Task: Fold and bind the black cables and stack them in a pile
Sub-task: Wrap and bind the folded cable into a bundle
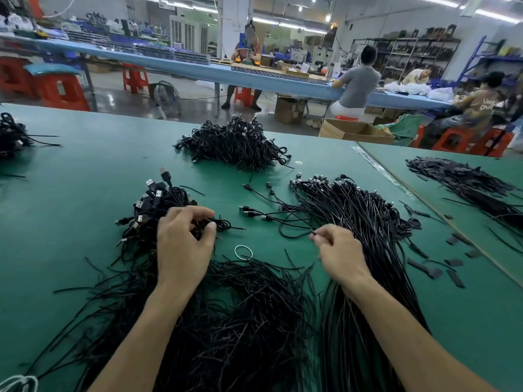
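I'm at a green-topped table (85, 165). Far side: long blue workbench (181, 62) running left to right, people (358, 80) seated along it. Red stools (63, 91) far left, floor fan (167, 99) on glossy grey floor (119, 83). Cardboard boxes (355, 131) right of centre. Metal shelving (410, 52) far right. White pillar (236, 29) at the back, strip lights (285, 24) overhead.

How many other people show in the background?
4: person facing the camera, centre back; person in grey seated right of them; person in yellow beyond; person in brown far right. Others may be hidden.

The cable bundle (348, 335) runs off the bottom edge; far-left pile (11, 137) cropped.
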{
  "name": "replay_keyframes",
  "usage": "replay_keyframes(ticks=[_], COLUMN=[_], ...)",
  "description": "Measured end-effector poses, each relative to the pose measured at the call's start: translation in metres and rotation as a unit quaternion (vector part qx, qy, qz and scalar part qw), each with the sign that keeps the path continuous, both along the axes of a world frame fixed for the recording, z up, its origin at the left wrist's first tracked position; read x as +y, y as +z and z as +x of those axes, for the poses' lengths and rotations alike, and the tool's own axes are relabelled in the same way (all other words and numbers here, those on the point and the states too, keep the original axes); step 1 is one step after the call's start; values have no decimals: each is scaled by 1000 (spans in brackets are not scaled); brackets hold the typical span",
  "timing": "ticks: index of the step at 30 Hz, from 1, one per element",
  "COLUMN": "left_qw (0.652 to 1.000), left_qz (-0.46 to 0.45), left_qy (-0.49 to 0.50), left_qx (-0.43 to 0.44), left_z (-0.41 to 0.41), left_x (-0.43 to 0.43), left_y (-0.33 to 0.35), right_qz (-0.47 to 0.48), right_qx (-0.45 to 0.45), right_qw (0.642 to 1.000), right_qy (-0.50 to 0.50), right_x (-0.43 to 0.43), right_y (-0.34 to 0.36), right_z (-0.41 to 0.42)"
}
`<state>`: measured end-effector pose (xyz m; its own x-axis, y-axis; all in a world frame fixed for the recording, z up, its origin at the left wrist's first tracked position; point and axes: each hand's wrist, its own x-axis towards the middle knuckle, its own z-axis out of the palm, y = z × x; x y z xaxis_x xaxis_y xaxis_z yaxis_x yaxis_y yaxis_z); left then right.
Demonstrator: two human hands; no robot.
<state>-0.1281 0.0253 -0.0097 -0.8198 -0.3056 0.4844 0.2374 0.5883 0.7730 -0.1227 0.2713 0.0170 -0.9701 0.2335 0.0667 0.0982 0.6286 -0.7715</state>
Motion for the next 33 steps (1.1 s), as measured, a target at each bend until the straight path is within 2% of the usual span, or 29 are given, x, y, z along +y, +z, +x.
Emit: replay_keyframes(ticks=[3, 5, 7, 10, 12, 15, 18, 21, 22, 24, 27, 30, 33], left_qw=[985, 954, 928, 949, 968, 971, 983, 992, 993, 985, 968, 963, 978], left_qz=[1, -17, 9, 35, 97, 204, 165, 54, 0, -104, -188, -193, -107], left_qy=[-173, -298, -365, -311, -228, -120, -86, -110, -121, -139, -164, -185, -180], left_qx=[-9, -43, -67, -36, -47, -28, 6, 9, 9, 9, -14, -6, -20], left_z=[6, 12, 16, 14, 9, 4, 3, 8, 10, 15, 16, 14, 15], left_x=[15, 26, 35, 31, 26, 19, 16, 19, 21, 28, 32, 31, 27], left_y=[2, 2, 0, -5, -4, 1, 4, 7, 7, 8, 6, 5, 9], right_qz=[3, -9, -14, -5, 22, 102, 233, 355, 350, 277, 205, 162, 88], right_qx=[61, 98, 112, 133, 150, 146, 57, -48, -42, 17, 99, 158, 208], right_qw=[991, 971, 950, 946, 966, 982, 971, 933, 933, 945, 937, 941, 957], right_qy=[121, 217, 291, 296, 209, 59, -10, 28, 70, 176, 266, 253, 185], right_x=[-39, -66, -85, -84, -69, -34, -1, 5, 1, -11, -34, -41, -33], right_y=[28, 41, 49, 50, 48, 41, 27, 19, 17, 17, 18, 20, 24], right_z=[20, 39, 56, 60, 50, 31, 16, 16, 17, 19, 26, 27, 25])
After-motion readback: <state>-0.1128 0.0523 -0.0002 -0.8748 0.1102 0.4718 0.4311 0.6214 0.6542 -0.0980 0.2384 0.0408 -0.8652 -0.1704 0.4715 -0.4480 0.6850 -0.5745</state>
